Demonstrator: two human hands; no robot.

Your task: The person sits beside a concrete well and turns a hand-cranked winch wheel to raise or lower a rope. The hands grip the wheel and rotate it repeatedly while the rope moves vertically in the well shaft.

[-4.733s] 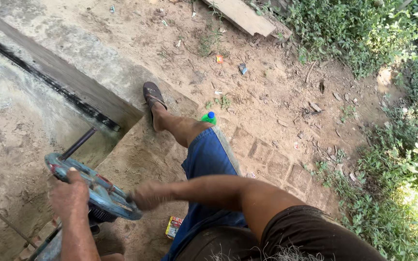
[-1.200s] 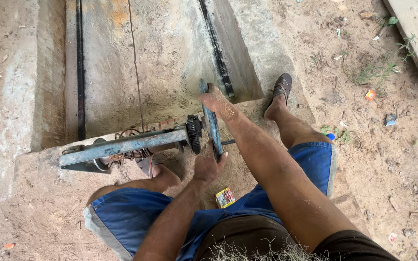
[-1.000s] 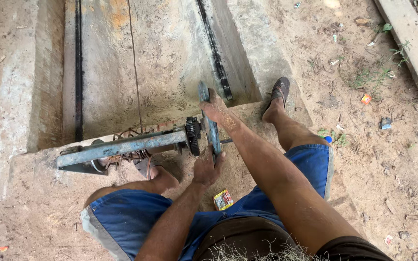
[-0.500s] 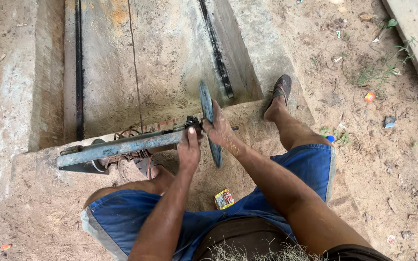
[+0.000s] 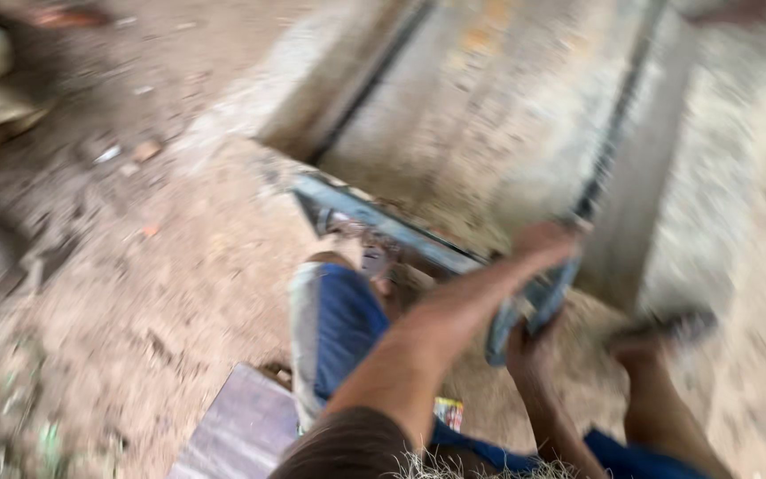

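View: your head had swung left and the frame blurred, unlike half a second before.
Tool: blue-grey metal bar (image 5: 401, 232) lay across the concrete ledge (image 5: 223, 151).
Left hand (image 5: 547, 244): stayed atop the disc (image 5: 534, 306); finger state unreadable.
Right hand (image 5: 529, 350): under the disc; grip unclear.

One head-worn view looks steeply down, tilted and motion-blurred, close over the knees (image 5: 339, 328) and the dirt ground (image 5: 161, 257) ahead
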